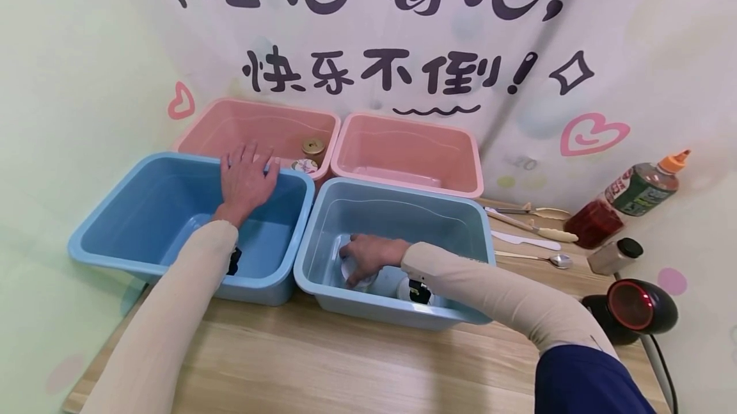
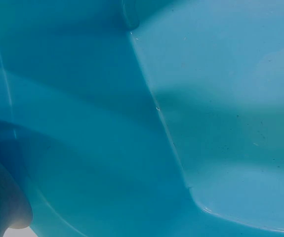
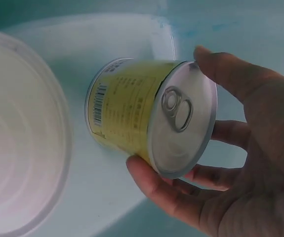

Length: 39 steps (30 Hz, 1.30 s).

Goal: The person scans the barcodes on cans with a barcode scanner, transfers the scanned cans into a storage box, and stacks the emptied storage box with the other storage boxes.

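Your right hand (image 3: pixel 240 163) is curling its fingers (image 3: pixel 166 190) and thumb around the lid end of a small yellow can (image 3: pixel 132 121), the pull ring facing your palm, so the can is lying tilted in your grasp. You are holding it down inside the right blue tub (image 1: pixel 397 206), low against the tub's floor and close to its front wall. Just beside the can, on the tub's floor, a white bowl (image 3: pixel 18 148) is sitting mouth up, near the can but not clearly touching it. Your left hand (image 1: pixel 244 180) is resting flat with its fingers spread and fairly straight on the back rim of the left blue tub (image 1: pixel 144 209), which is standing directly left of the right blue tub, their rims touching; that hand is gripping nothing. Behind the right blue tub a pink tub (image 1: pixel 409 151) is standing, and behind the left blue tub a second pink tub (image 1: pixel 253 126) is holding a small jar with a gold lid (image 1: pixel 313 145). To the right of the right blue tub, on the wooden table (image 1: pixel 322 363), a spoon (image 1: pixel 541 259), a knife (image 1: pixel 526 240), a bottle with an orange cap (image 1: pixel 647 187) and a black scanner (image 1: pixel 630 308) are lying well apart from your hands.
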Tool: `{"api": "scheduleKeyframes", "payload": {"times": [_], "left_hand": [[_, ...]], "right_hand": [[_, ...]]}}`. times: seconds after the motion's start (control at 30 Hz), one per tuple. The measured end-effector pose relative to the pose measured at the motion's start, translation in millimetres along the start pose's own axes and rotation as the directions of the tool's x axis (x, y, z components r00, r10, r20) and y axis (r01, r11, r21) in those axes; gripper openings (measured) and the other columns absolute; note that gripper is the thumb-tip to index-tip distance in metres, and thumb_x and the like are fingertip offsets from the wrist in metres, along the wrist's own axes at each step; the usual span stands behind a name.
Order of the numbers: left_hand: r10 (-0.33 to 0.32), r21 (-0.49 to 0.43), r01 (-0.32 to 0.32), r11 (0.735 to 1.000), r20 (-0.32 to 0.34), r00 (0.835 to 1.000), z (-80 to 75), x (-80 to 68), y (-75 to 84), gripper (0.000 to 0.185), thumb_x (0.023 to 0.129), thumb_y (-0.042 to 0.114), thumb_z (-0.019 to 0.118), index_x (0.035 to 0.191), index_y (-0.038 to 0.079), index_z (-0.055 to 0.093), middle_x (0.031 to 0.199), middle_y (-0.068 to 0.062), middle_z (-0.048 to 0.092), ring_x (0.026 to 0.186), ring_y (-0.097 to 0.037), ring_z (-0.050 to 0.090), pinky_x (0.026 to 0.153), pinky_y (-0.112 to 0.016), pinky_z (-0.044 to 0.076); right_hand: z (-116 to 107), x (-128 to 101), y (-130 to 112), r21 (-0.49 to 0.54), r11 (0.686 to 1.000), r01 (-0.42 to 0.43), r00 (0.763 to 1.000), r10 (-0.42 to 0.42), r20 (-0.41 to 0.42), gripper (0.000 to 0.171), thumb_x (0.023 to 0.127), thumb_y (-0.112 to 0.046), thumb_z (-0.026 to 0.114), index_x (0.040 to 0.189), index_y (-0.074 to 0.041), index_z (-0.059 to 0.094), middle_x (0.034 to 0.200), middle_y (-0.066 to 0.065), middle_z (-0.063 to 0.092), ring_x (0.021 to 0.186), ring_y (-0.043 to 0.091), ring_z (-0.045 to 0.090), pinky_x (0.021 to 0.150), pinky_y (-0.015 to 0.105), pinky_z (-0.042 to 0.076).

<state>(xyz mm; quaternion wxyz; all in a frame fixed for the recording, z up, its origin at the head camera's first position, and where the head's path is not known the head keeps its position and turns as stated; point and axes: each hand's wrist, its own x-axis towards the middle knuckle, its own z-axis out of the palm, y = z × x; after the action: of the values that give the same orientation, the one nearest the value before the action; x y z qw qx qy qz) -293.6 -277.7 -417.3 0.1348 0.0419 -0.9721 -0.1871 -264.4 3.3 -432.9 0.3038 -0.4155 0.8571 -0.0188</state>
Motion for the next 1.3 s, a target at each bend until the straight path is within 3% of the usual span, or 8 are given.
{"api": "scheduleKeyframes", "payload": {"times": [0.13,0.5,0.83,1.3], "left_hand": [[0.001,0.0,-0.001,1.0,-0.007,1.0,-0.8,0.2,0.3,0.058,0.104,0.044,0.034,0.152,0.014,0.041,0.165,-0.02,0.024,0.152,-0.042,0.018,0.121,-0.066,0.005],[0.006,0.003,-0.006,1.0,-0.014,1.0,-2.9,1.0,1.1,0.057,0.104,0.044,0.035,0.152,0.014,0.042,0.164,-0.02,0.024,0.152,-0.042,0.018,0.121,-0.066,0.006],[0.005,0.001,-0.005,1.0,-0.002,1.0,-2.3,3.8,2.2,0.057,0.104,0.045,0.034,0.152,0.014,0.042,0.165,-0.02,0.023,0.153,-0.041,0.016,0.121,-0.066,0.004],[0.018,0.0,-0.018,1.0,0.011,1.0,-0.5,-0.4,-2.2,0.061,0.105,0.045,0.032,0.157,0.013,0.032,0.168,-0.019,0.01,0.155,-0.041,0.003,0.122,-0.065,-0.001]], "right_hand": [[-2,0,1,-0.032,0.999,0.01,1.0,-0.01,-0.013,0.061,0.085,-0.037,0.079,0.139,-0.017,0.059,0.124,0.007,0.058,0.102,0.018,0.058,0.083,0.03,0.053],[2,1,-3,-0.096,0.995,0.011,0.998,-0.017,-0.061,0.061,0.083,-0.039,0.081,0.136,-0.017,0.062,0.12,0.007,0.064,0.097,0.015,0.061,0.08,0.026,0.055],[-1,-3,4,-0.031,1.0,-0.006,0.997,0.004,-0.071,0.057,0.083,-0.03,0.082,0.135,-0.015,0.063,0.123,0.008,0.064,0.099,0.018,0.064,0.081,0.028,0.057],[-20,-41,16,0.01,0.997,0.072,0.99,-0.07,-0.126,0.051,0.082,-0.021,0.081,0.131,-0.015,0.065,0.123,0.007,0.064,0.106,0.02,0.06,0.083,0.033,0.058]]}}
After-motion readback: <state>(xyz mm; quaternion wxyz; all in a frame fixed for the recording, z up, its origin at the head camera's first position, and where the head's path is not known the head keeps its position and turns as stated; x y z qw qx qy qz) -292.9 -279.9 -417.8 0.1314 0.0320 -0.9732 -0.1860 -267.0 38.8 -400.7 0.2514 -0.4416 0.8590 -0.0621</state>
